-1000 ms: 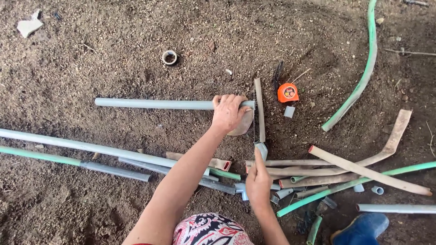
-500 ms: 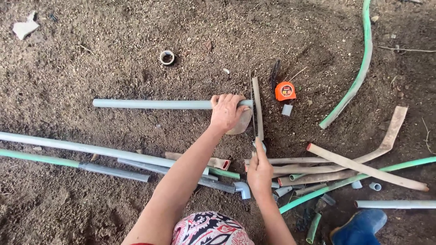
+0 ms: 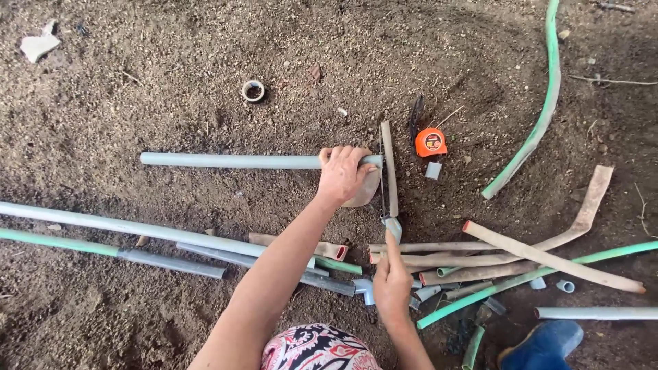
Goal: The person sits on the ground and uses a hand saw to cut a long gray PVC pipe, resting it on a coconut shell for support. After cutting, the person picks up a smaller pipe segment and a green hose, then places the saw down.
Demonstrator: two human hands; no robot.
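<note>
Left hand [image 3: 343,175] clamped on right end of grey pipe [image 3: 229,161], pinning it flat on soil [image 3: 171,82], centre of scene. Right hand [image 3: 392,281] fingers closed round hacksaw [image 3: 388,175] handle, blade across pipe just right of left hand. Judgement: cut in hand; depth of kerf not visible. Pipe not parted. Orange tape measure [image 3: 430,142] lies right of saw, far side.

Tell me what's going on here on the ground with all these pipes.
A person crouches over bare soil. The left hand presses down a grey pipe near its end, and the right hand grips the handle of a hacksaw set across that end. An orange tape measure lies just beyond. More grey pipes, green hoses and small fittings are scattered close by.
</note>
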